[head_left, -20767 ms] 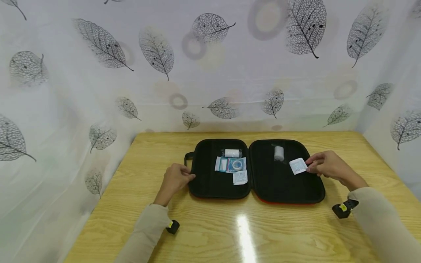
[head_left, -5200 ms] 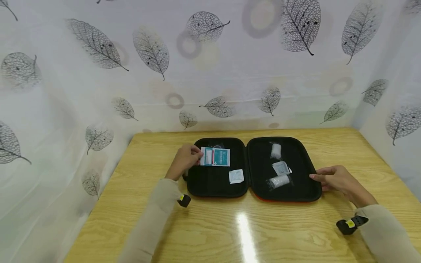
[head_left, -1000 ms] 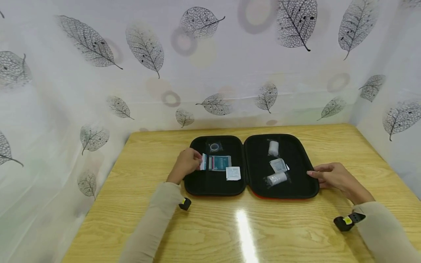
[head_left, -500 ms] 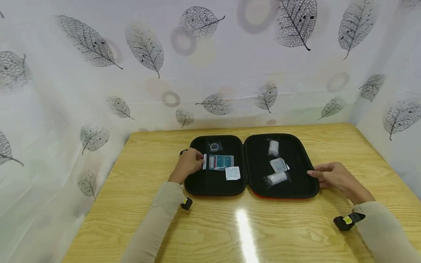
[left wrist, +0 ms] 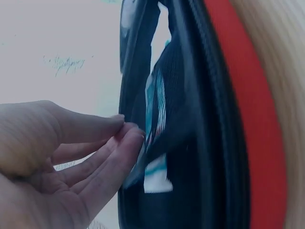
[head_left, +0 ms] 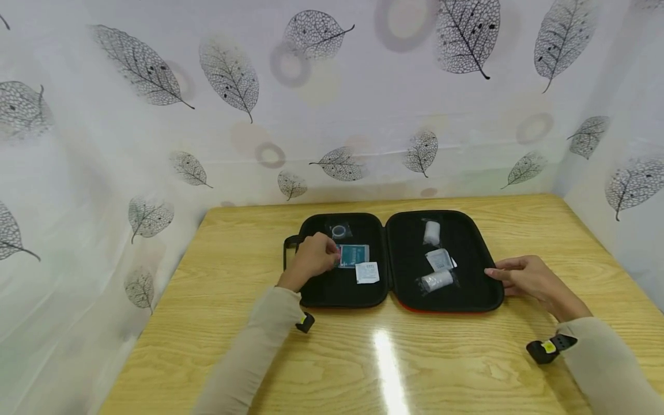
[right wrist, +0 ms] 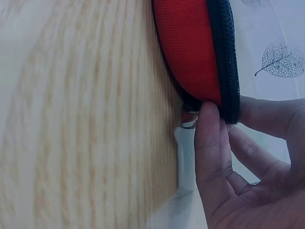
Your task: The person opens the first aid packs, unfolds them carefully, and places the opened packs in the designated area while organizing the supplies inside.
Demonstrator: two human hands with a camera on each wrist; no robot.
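Note:
On the table lies an unfolded black-lined first-aid case [head_left: 332,295] with a red shell. Over its left half, my left hand [head_left: 313,255] pinches a black elastic band [left wrist: 169,143], lifted off the lining in the left wrist view. A teal-and-white packet [head_left: 354,255] lies under it, its left end hidden by the hand. Tape [head_left: 339,231] in a clear bag sits behind, and a white sachet [head_left: 367,272] in front. My right hand [head_left: 524,280] grips the right half's outer rim, thumb on top, fingers against the red shell [right wrist: 190,52].
In the case's right half are two wrapped bandage rolls [head_left: 432,233] with white sachets [head_left: 440,260] between them. A black handle [head_left: 289,248] sticks out at the left. The wooden table [head_left: 218,323] meets a leaf-print curtain [head_left: 363,115] behind.
Over the last second my left hand slid right from the packet's left end. Earlier, a bandage roll and sachet came into the right half, and the packet left the tape. My right hand stays.

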